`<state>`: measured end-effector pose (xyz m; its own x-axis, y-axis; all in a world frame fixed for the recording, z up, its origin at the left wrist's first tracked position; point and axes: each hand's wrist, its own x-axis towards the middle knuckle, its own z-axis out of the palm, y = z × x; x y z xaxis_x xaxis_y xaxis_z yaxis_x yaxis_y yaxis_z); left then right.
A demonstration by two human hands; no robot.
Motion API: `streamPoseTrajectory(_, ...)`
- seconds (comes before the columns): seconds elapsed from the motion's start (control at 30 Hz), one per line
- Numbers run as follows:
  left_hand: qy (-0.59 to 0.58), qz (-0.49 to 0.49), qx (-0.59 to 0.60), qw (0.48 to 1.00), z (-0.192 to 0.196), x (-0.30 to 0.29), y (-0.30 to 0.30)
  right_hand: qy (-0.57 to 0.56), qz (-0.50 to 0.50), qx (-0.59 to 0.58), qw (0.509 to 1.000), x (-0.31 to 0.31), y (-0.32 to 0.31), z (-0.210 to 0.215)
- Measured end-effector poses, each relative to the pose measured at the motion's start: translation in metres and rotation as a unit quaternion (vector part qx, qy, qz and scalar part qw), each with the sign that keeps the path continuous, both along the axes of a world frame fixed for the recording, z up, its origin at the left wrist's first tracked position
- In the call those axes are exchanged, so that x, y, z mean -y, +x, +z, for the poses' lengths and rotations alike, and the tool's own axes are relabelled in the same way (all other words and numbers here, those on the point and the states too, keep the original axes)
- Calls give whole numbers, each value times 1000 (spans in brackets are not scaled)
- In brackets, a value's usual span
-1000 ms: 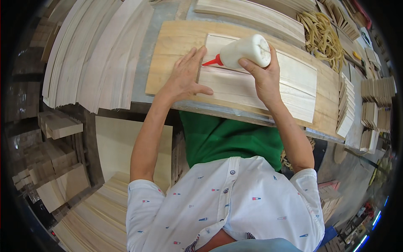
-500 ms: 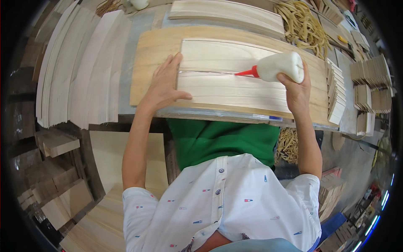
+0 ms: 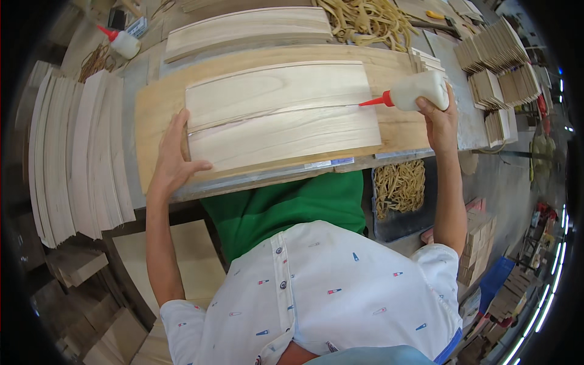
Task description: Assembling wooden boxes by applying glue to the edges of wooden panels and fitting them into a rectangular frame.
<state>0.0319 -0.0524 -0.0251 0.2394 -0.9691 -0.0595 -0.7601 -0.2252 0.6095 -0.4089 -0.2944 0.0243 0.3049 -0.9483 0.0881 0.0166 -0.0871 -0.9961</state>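
Observation:
Two pale thin wooden boards lie side by side, the far board (image 3: pixel 274 91) and the near board (image 3: pixel 286 137), with a narrow seam between them. Under them is a larger tan wooden panel (image 3: pixel 161 103) on the workbench. My right hand (image 3: pixel 441 118) grips a white squeeze bottle (image 3: pixel 413 91) with a red nozzle (image 3: pixel 378 100). Tilted on its side, the bottle has its tip at the seam's right end. At the boards' left edge my left hand (image 3: pixel 173 155) rests with thumb and fingers apart, steadying the edge without wrapping round anything.
Long pale boards (image 3: pixel 91 152) are stacked at the left. Another squeeze bottle (image 3: pixel 125 44) stands at the back left, and more boards (image 3: pixel 249 30) lie behind the panel. Yellowish bands (image 3: pixel 365 24) lie heaped at the back; small wooden slats (image 3: pixel 493 48) are stacked at the right.
The bottle's red tip has moved right along the seam, from around its middle to the right end, in my right hand. My left hand stays by the boards' left edge. The whole view has shifted.

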Motion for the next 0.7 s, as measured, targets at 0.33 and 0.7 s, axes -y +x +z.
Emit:
streamPoseTrajectory(0.33,3,-40,32,999,16,4,-14,27,-18,75,997,15,-38,-2)
streamPoseTrajectory(0.7,18,-239,99,966,19,75,-108,80,-169,283,941,17,-16,-57)
